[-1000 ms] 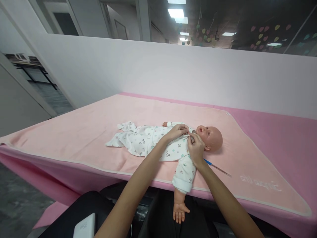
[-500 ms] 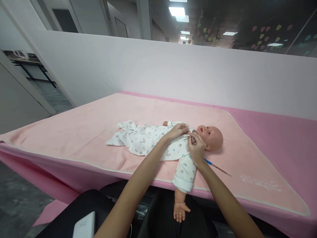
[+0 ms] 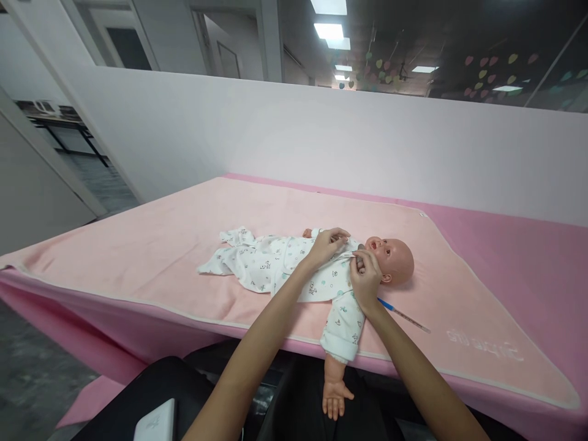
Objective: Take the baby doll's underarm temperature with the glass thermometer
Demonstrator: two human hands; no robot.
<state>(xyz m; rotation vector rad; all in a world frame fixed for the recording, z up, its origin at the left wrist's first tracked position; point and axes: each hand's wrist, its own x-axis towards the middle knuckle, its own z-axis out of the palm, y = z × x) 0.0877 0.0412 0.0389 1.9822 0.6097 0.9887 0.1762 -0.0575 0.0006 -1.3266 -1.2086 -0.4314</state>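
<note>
A baby doll [image 3: 399,260] lies on its back in a white printed baby outfit [image 3: 257,257], its head to the right. Over the chest, my left hand [image 3: 327,246] has bent fingers with a gap between them and the thumb; I see nothing held there. Near the neckline my right hand [image 3: 366,274] pinches a thin white cloth tie [image 3: 348,255] between thumb and forefinger. The doll's near arm [image 3: 337,386] hangs over the table's front edge, palm up. Part of the chest is hidden behind my hands.
A blue-ended thermometer-like stick [image 3: 407,315] lies by my right wrist on the peach blanket [image 3: 275,202]. Pink cloth [image 3: 542,257] covers the table beneath. A white partition [image 3: 321,135] stands behind. A white box-like device [image 3: 156,421] rests at lower left near my leg.
My left hand has drawn slightly left, away from the right hand, and its fingers have parted. My right hand stays pinched near the neckline. The view has tilted up a little.
</note>
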